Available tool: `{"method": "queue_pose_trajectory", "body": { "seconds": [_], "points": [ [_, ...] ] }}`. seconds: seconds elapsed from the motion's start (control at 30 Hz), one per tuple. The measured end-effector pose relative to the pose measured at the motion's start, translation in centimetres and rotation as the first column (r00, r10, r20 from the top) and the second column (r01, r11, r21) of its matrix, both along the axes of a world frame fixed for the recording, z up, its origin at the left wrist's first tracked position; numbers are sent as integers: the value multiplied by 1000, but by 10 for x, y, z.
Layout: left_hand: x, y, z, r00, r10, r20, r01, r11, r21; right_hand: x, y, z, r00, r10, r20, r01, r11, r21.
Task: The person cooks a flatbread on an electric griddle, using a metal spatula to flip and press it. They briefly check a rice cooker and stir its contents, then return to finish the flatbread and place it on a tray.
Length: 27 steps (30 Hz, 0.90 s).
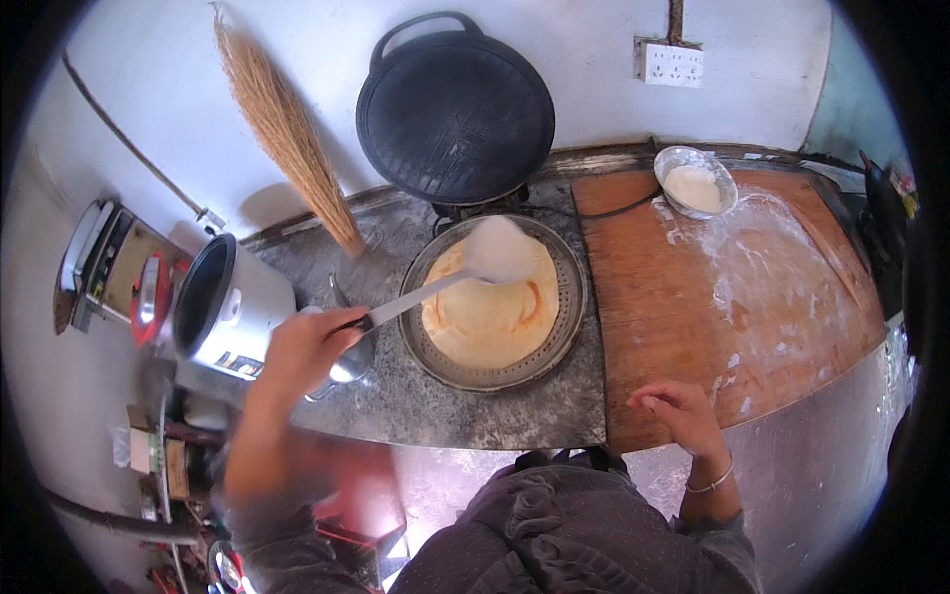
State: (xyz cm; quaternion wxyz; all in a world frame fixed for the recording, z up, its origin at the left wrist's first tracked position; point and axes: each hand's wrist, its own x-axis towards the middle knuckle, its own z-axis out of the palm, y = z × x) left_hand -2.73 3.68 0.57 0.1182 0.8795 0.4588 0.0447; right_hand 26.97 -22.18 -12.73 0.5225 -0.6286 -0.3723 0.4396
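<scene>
My left hand (306, 355) grips the dark handle of a metal wok spatula (423, 291). Its broad blade, blurred, is over the far half of a round pale flatbread (490, 334) with browned streaks. I cannot tell whether the blade touches the bread. Beneath the flatbread is a round metal tray (574, 327) with a perforated border. My right hand (679, 412) holds nothing; its fingers are loosely bent above the front left part of a wooden board (646, 297), dusted with flour on its right side.
A black round griddle lid (456, 119) stands raised behind the tray. Left are a straw broom (289, 126), a large pot (260, 297) and a metal kettle (352, 362). A bowl of flour (695, 185) sits at the board's back, near a black cable (616, 214).
</scene>
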Motion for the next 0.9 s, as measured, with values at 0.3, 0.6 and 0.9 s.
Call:
{"method": "queue_pose_trajectory", "body": {
  "seconds": [0.3, 0.6, 0.9],
  "points": [
    [5, 51, -22, 992, 98, 74, -64, 927, -368, -19, -30, -17, 982, -153, -112, 154, 988, 3],
    [-82, -37, 8, 917, 340, -210, -366, 925, -101, -6, 17, -4, 988, 104, -118, -106, 994, -12],
    [-43, -63, 11, 821, 428, -377, -172, 816, 552, 23, 31, 5, 929, 333, -162, -335, 942, 18]
  ]
}}
